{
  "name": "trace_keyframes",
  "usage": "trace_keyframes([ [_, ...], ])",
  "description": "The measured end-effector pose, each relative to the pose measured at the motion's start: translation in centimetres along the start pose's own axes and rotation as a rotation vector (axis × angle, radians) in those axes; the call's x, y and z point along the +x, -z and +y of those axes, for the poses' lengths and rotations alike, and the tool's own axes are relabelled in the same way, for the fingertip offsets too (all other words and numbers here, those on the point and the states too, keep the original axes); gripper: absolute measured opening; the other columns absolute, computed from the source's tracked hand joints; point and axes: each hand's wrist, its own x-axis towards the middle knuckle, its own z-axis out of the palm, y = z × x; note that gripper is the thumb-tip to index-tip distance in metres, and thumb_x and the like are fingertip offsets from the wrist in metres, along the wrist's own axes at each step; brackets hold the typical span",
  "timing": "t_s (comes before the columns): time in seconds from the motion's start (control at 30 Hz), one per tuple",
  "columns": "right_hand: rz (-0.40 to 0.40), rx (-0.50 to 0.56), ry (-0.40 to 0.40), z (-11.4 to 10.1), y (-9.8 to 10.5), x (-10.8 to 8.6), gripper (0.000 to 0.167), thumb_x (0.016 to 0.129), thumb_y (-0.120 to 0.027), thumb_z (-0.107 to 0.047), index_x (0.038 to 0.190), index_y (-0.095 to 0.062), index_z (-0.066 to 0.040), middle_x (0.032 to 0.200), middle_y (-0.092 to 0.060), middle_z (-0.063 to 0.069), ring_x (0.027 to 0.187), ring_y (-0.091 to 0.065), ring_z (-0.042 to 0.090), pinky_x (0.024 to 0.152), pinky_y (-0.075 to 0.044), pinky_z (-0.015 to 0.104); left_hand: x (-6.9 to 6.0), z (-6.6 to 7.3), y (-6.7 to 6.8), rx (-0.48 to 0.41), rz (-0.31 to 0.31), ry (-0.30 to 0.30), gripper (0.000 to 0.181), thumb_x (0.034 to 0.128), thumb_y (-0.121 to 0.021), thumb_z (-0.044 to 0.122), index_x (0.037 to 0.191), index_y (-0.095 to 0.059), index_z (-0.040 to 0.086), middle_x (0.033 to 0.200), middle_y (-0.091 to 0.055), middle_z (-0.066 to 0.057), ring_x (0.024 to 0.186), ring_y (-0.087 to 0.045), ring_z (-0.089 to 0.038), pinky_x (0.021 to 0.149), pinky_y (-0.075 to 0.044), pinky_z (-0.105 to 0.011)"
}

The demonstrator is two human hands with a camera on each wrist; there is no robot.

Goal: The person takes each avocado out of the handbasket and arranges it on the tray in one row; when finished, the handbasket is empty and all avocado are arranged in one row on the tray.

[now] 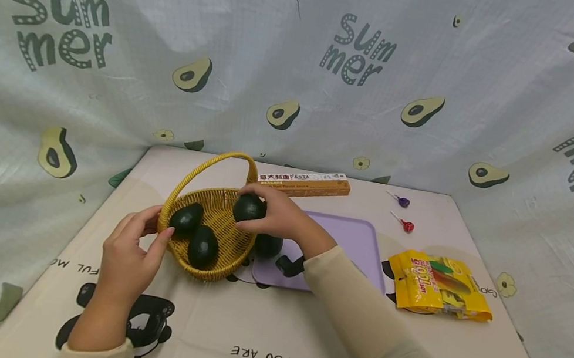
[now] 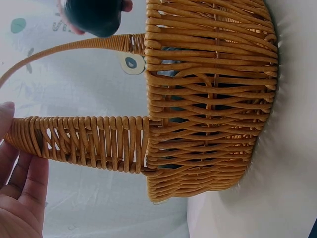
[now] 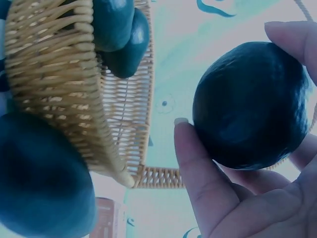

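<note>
A yellow wicker basket point(image 1: 230, 229) with a tall arched handle stands left of the table's middle. Two dark green avocados point(image 1: 203, 247) lie inside it. My left hand point(image 1: 130, 250) pinches the near-left base of the handle; the left wrist view shows thumb and fingers on either side of the woven handle point(image 2: 89, 141). My right hand point(image 1: 282, 217) grips another avocado point(image 3: 250, 106) above the basket's right rim, with fingers and thumb around it. One more avocado point(image 1: 267, 246) sits outside, beside the basket on the purple tray point(image 1: 352, 234), partly hidden by the right hand.
Behind the basket lies a pasta box point(image 1: 313, 185). Two lollipops, one purple point(image 1: 402, 201) and one red point(image 1: 407, 226), are at the back right. A yellow snack bag point(image 1: 439, 285) rests right of the tray. Printed cloth walls point(image 1: 345, 132) rise behind the table.
</note>
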Motion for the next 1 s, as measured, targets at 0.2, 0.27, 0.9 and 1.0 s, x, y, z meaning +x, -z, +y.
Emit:
trace_keyframes([
  [0.2, 0.032, -0.008, 0.017, 1.0, 0.2, -1.3, 0.06, 0.085, -0.082, -0.035, 0.139, -0.058, -0.026, 0.145, -0.054, -0.002, 0.121, -0.059, 0.019, 0.091, -0.059, 0.038, -0.1, 0.0, 0.0, 0.001, -0.002, 0.001, 0.049, 0.0855, -0.08, -0.002, 0.131, -0.063, -0.002, 0.109, -0.067, -0.02, 0.1, -0.066, -0.029, 0.096, -0.036, 0.003],
  [0.27, 0.055, -0.019, 0.012, 1.4, 0.3, -1.8, 0.06, 0.084, -0.083, -0.034, 0.139, -0.059, -0.026, 0.146, -0.054, -0.002, 0.125, -0.056, 0.019, 0.093, -0.058, 0.039, -0.2, 0.0, 0.0, -0.004, -0.003, -0.002, 0.048, 0.0853, -0.08, -0.003, 0.131, -0.063, -0.002, 0.109, -0.067, -0.02, 0.1, -0.066, -0.03, 0.096, -0.037, 0.003],
  [0.9, 0.23, 0.108, -0.154, 5.3, 0.8, -4.3, 0.065, 0.08, -0.082, -0.022, 0.14, -0.056, -0.026, 0.143, -0.056, 0.0, 0.12, -0.061, 0.031, 0.092, -0.059, 0.048, -0.1, 0.0, -0.1, -0.012, 0.005, -0.005, 0.048, 0.0865, -0.079, -0.003, 0.132, -0.063, -0.001, 0.109, -0.067, -0.02, 0.101, -0.066, -0.029, 0.097, -0.038, 0.002],
  [1.0, 0.238, 0.09, -0.176, 5.7, 0.8, -4.5, 0.075, 0.08, -0.083, -0.023, 0.148, -0.052, -0.027, 0.15, -0.051, 0.002, 0.122, -0.059, 0.032, 0.095, -0.058, 0.049, -0.1, -0.1, -0.2, -0.012, 0.006, -0.005, 0.049, 0.0863, -0.079, -0.003, 0.132, -0.063, -0.001, 0.11, -0.067, -0.019, 0.101, -0.066, -0.029, 0.097, -0.038, 0.002],
])
